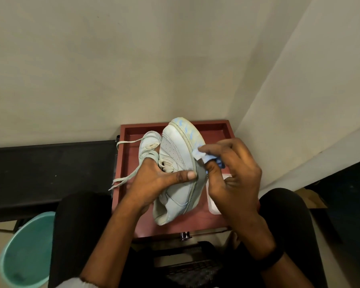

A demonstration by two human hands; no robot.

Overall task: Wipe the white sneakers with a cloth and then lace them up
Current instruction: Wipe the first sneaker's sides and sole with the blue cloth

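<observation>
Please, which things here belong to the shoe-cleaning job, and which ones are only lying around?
For the job: white sneaker, its loose laces, blue cloth, left hand gripping the sneaker, right hand pinching the cloth.

Lying about: teal bucket, red-brown tray, a white object on the tray, too hidden to identify.

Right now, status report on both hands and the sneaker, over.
Left hand grips sneaker on its side over red tray. Right hand pinches cloth at sole edge. Laces hang loose. Nothing blocking.
</observation>
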